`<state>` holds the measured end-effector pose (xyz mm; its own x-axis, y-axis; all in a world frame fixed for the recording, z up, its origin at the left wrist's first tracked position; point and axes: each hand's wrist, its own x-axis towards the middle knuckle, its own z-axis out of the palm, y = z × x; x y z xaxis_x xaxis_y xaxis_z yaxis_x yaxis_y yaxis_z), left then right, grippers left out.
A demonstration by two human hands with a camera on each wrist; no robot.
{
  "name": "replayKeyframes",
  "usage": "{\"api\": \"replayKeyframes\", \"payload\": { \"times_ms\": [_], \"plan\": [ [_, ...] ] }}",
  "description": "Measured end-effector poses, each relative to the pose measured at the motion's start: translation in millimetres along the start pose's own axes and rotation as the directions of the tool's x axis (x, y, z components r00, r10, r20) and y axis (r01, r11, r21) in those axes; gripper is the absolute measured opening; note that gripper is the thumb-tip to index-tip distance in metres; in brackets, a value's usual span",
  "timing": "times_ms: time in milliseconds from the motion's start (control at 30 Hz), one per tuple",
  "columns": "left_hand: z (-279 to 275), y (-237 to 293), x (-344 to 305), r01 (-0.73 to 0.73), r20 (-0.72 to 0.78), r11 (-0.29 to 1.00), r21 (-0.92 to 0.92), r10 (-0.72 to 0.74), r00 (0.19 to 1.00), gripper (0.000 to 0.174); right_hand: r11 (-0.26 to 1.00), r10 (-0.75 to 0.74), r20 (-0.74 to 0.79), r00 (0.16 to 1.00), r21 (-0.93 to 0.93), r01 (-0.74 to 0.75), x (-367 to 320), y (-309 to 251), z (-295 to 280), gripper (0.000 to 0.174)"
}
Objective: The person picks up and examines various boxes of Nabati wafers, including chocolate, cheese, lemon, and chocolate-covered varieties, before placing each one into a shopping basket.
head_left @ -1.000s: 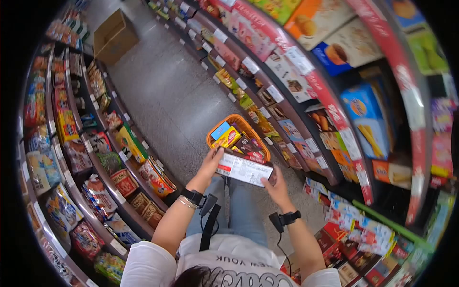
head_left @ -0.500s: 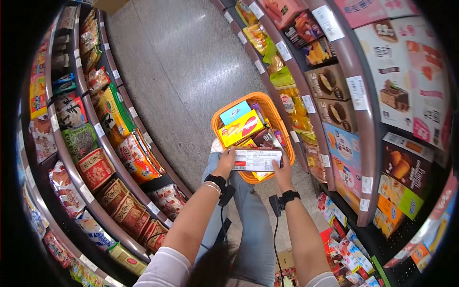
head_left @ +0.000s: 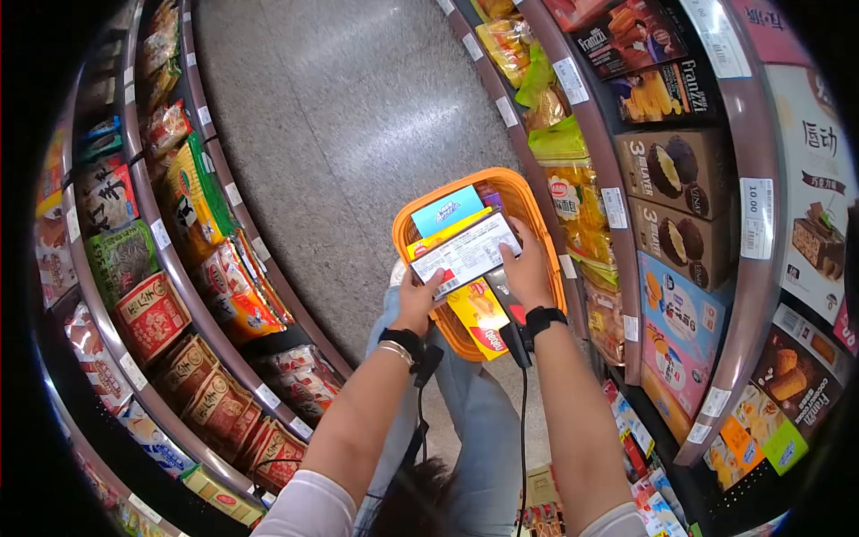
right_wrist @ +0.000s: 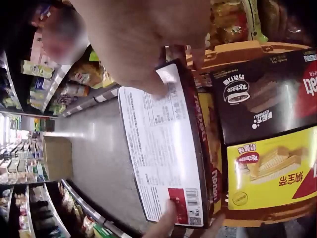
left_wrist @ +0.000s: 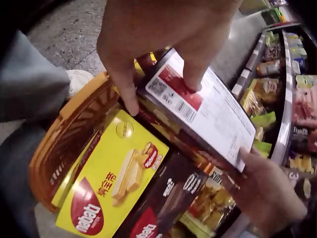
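Both hands hold a wafer box (head_left: pixel 467 252) by its ends over an orange basket (head_left: pixel 402 224). Its white printed back, with a red patch and a barcode, faces up. My left hand (head_left: pixel 415 297) grips the barcode end, thumb on the white face. At the opposite end my right hand (head_left: pixel 531 274) has its thumb pressed on the same face. Under it in the basket lie a yellow nabati wafer box (left_wrist: pixel 116 176), a dark chocolate wafer box (right_wrist: pixel 267 96) and a light blue pack (head_left: pixel 446 211).
Shelves of bagged snacks (head_left: pixel 219 286) run along the left. Shelves on the right carry boxed cakes and cookies (head_left: pixel 676 170) with price tags. Grey aisle floor (head_left: pixel 313 116) lies between them. A cardboard carton (right_wrist: pixel 57 157) stands farther down the aisle.
The box has moved up and forward in the head view, from the basket's near edge to over its middle, and has tilted. Both hands keep hold of it. The head view has come closer.
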<state>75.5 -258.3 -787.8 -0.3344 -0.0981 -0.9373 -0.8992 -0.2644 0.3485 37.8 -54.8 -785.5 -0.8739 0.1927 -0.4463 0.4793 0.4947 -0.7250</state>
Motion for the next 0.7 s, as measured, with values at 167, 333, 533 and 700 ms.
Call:
{"api": "replayKeyframes", "payload": {
  "times_ms": [167,333,533,700],
  "plan": [
    [-16,6,-2,-0.110,0.168,0.986,-0.129,0.131,0.977,0.050,0.955,0.027,0.075,0.997,0.292,-0.048,1,20,-11,0.050],
    [-27,22,-4,0.015,0.250,0.885,-0.466,0.116,0.961,0.046,0.565,0.181,0.171,0.968,0.788,-0.245,-9,7,-36,0.039],
    [-9,39,3,-0.068,0.184,0.841,-0.537,0.195,0.963,0.025,0.864,0.034,0.053,0.998,0.501,-0.056,-12,16,-27,0.038],
    [-28,-9,53,-0.225,-0.010,0.962,-0.153,0.227,0.974,0.047,0.913,0.100,-0.073,0.992,0.402,-0.063,-13,27,-9,0.055]
  ]
}}
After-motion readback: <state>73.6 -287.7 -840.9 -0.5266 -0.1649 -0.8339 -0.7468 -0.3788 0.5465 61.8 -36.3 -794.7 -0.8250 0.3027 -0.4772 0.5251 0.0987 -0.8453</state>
